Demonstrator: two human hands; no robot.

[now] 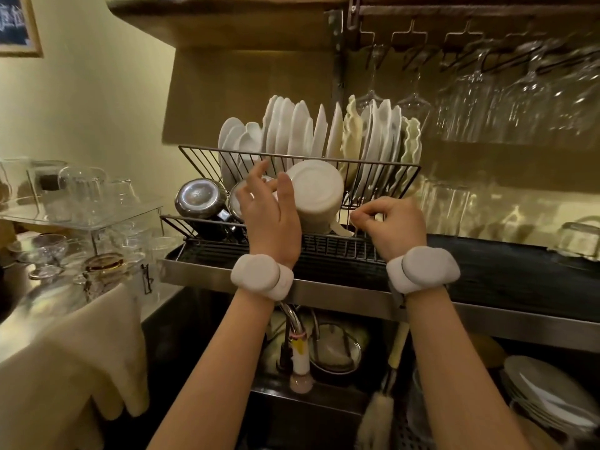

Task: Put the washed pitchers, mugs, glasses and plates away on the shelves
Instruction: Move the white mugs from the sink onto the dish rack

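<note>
Above the sink (pixel 324 414), a two-tier wire dish rack (pixel 292 157) stands on a steel ledge (pixel 341 293); its upper tier holds a row of white plates (pixel 302 128) set on edge, their rims rising clear of the front rail. On the lower tier a white pitcher (pixel 316 193) lies tilted, base toward the viewer and handle low at the right, beside an upturned steel pitcher (pixel 199 198) at the left end. Left hand (pixel 271 209) is spread, fingers extended, thumb lying against the white pitcher's left side; whether it bears any weight cannot be told. Right hand (pixel 394 222) hovers at the lower tier's right edge with fingers curled and thumb meeting the fingertips; nothing is plainly seen between them. Both wrists carry pale padded bands (pixel 261 276). Stemmed glasses (pixel 470 102) hang inverted from an overhead rail at upper right, close above the plates. At left, clear glassware (pixel 81 190) crowds an acrylic stand on the table (pixel 13 326), and a pale cloth (pixel 81 352) drapes over its near edge
</note>
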